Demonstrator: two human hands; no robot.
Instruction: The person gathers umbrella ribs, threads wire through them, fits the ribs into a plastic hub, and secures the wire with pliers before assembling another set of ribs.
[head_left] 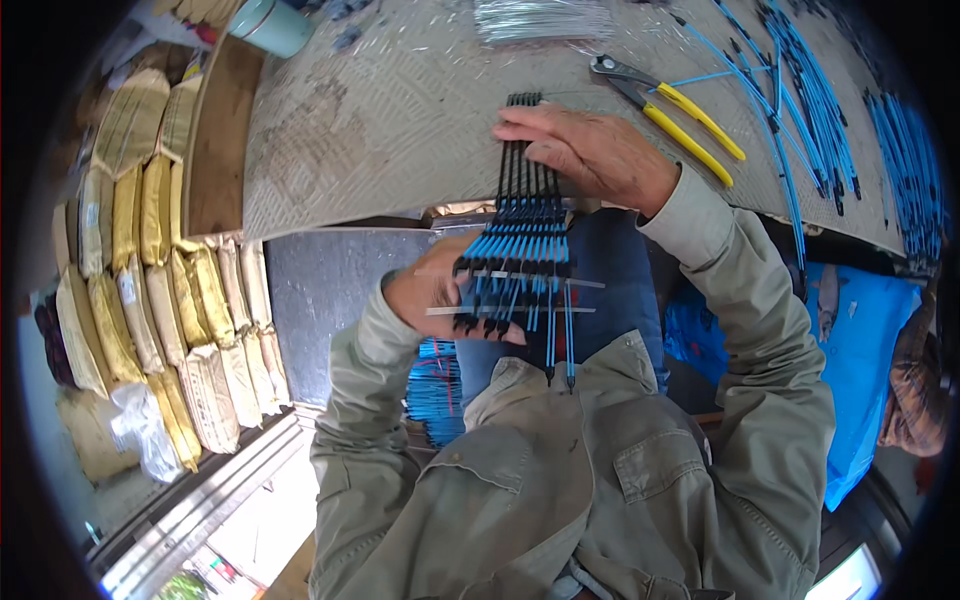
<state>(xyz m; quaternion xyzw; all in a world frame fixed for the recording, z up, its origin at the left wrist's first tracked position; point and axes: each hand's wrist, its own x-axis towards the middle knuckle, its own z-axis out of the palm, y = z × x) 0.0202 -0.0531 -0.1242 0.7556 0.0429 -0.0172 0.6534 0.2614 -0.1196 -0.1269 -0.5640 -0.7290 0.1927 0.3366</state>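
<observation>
Above my lap is a flat row of thin blue cables with black ends, fanned side by side. Two narrow translucent strips cross the row near its close end. My left hand grips the row from the left and below; several of its fingers are hidden behind the cables. At the far end, my right hand is closed over the black ends, which lie at the table's front edge. Two of the cables stick out further toward my body than the others.
Yellow-handled cutting pliers and loose blue cables lie on the table at right. A bundle of clear strips is at the back. Stacked yellow packages stand left; another blue cable bundle sits beside my lap.
</observation>
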